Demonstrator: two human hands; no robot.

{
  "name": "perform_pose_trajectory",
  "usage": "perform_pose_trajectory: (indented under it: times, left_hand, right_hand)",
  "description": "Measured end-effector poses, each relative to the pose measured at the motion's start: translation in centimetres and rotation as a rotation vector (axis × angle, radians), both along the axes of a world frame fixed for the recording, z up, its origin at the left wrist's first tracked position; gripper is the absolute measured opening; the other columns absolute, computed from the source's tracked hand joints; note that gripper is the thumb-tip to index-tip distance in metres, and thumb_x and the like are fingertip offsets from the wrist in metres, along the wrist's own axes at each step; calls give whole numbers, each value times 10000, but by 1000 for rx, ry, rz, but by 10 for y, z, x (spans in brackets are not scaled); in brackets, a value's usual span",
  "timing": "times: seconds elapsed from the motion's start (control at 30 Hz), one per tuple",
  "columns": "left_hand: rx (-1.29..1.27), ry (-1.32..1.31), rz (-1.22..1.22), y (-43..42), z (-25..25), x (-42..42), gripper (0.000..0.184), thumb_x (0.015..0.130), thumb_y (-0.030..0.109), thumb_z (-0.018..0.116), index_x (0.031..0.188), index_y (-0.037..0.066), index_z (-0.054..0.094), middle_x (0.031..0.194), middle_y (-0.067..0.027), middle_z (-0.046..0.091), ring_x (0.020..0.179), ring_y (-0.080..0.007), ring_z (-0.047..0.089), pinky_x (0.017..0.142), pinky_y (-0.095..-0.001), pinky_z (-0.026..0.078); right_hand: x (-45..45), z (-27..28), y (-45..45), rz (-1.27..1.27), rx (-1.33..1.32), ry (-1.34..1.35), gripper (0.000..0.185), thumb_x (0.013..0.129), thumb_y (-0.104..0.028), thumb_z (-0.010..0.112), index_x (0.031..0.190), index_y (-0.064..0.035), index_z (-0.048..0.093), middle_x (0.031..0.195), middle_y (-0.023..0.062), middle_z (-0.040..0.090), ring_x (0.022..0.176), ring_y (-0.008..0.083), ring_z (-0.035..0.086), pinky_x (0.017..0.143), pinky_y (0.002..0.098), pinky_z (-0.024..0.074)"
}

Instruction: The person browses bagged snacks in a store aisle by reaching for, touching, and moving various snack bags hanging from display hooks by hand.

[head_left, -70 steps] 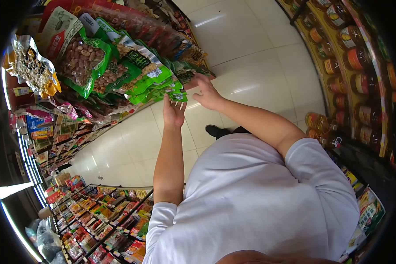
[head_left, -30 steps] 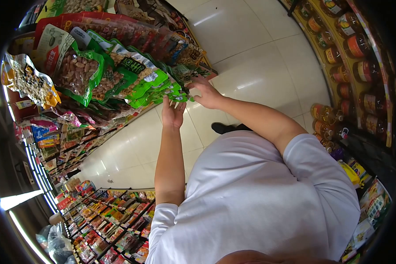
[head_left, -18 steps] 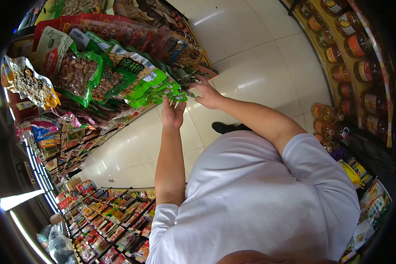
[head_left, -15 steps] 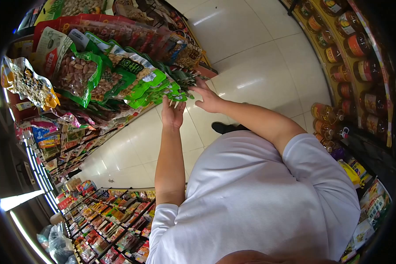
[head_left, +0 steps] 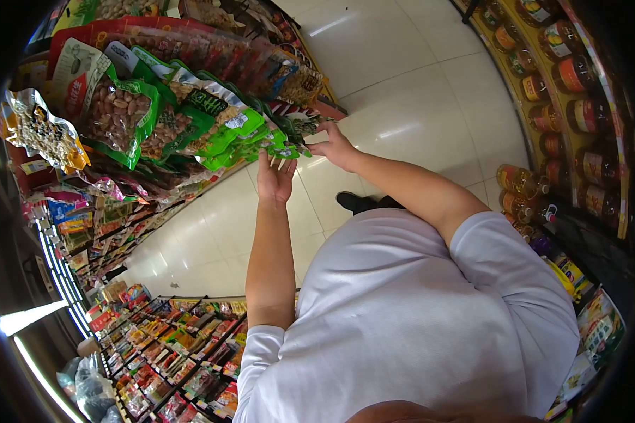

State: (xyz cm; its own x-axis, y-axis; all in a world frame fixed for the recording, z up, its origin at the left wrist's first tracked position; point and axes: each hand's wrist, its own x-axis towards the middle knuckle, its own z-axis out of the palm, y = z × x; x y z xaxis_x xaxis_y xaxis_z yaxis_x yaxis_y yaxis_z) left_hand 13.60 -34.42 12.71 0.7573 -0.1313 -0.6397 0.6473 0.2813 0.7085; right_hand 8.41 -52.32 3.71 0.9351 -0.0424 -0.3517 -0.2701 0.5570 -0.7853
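My left hand (head_left: 275,178) is palm up with its fingers apart, the tips touching the lower edges of a row of green snack bags (head_left: 240,144). To its right, my right hand (head_left: 337,150) has thumb and fingers spread against the edge of a dark green bag (head_left: 300,125) at the row's end. No firm grip shows on either side, though some fingertips are partly hidden by the bags. Further left along the row hang a green-edged bag of peanuts (head_left: 116,116) and an orange-edged bag (head_left: 46,134).
Red-topped bags (head_left: 162,39) stand behind the green ones. Jars (head_left: 575,74) fill a shelf on the right, with oil bottles (head_left: 518,180) below. Packaged goods (head_left: 169,345) line shelves at the lower left. A tiled floor (head_left: 416,77) lies between the shelves.
My right hand has shifted slightly, its fingers now higher against the dark green bag's edge. My left hand stays almost in place under the green bags. The view has moved a little.
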Motion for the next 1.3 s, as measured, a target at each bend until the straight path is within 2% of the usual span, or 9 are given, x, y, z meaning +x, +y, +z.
perform_pose_trajectory:
  times: [0.23, 0.33, 0.43, 0.63, 0.73, 0.93, 1.13, 1.27, 1.3]
  left_hand:
    - [6, 3, -8, -1, 3, -1, 720, 1018, 520, 580, 1488, 35, 330, 1549, -176, 328, 1389, -410, 424, 1138, -508, 409]
    - [6, 6, -11, -1, 3, 0, 722, 1016, 520, 583, 1487, 35, 330, 1546, -176, 331, 1390, -407, 423, 1139, -509, 408]
    - [-1, 6, -12, -3, 2, 1, 726, 1014, 519, 587, 1490, 38, 325, 1544, -173, 331, 1391, -403, 423, 1143, -510, 403]
    - [1, 21, 6, -6, 0, 2, 745, 1011, 520, 591, 1498, 32, 310, 1543, -167, 326, 1380, -393, 431, 1148, -510, 400]
    - [-8, 18, -12, -7, 1, 1, 749, 1019, 516, 579, 1509, 26, 295, 1541, -174, 332, 1386, -388, 425, 1147, -500, 412]
    - [-54, 26, -14, -9, -1, -2, 581, 1037, 509, 550, 1391, 63, 434, 1482, -207, 424, 1322, -389, 507, 1151, -490, 431]
    - [95, 5, -148, -5, 10, -24, 417, 1061, 409, 545, 1304, 70, 522, 1464, -174, 480, 1329, -332, 529, 1085, -447, 480]
    - [139, -82, -348, -9, 42, -52, 238, 1070, 269, 531, 1188, 71, 590, 1185, -98, 665, 1121, -263, 657, 958, -384, 526]
    - [133, -159, -393, -13, 56, -60, 173, 1059, 219, 556, 1092, 60, 616, 1003, -77, 698, 961, -226, 682, 890, -357, 523]
  right_hand:
    - [9, 14, -15, -17, 101, 46, 881, 899, 94, 614, 1593, -98, 106, 1513, 199, 380, 1182, 325, 647, 961, 411, 596]
    - [15, 4, -6, 22, 4, 26, 679, 922, 88, 571, 1500, -74, 253, 1533, 194, 383, 1193, 299, 640, 974, 379, 573]
    - [11, -3, -1, -5, 24, 42, 667, 923, 65, 597, 1486, -75, 267, 1450, 182, 490, 1186, 281, 638, 961, 360, 564]
    - [3, 0, -9, -48, 172, 135, 867, 898, 21, 647, 1601, -80, 151, 1365, 166, 572, 1129, 248, 649, 937, 354, 554]
    - [13, -10, -16, 222, -27, 53, 907, 882, 15, 646, 1629, -80, 141, 1422, 163, 544, 1153, 247, 640, 916, 333, 547]
    - [5, -6, -13, 63, -228, 14, 903, 859, -18, 647, 1630, -139, 192, 1578, 167, 395, 1368, 325, 499, 943, 342, 524]
    - [4, -14, -35, 12, -113, 70, 911, 871, -36, 652, 1633, -173, 172, 1618, 171, 329, 1404, 343, 458, 966, 389, 524]
    - [-4, -45, -53, 21, -232, 156, 809, 893, -76, 652, 1604, -127, 270, 1602, 166, 360, 1371, 323, 487, 964, 398, 530]
    - [-9, -42, -61, 55, -262, 224, 775, 899, -87, 652, 1590, -111, 302, 1597, 164, 369, 1362, 317, 494, 963, 399, 531]
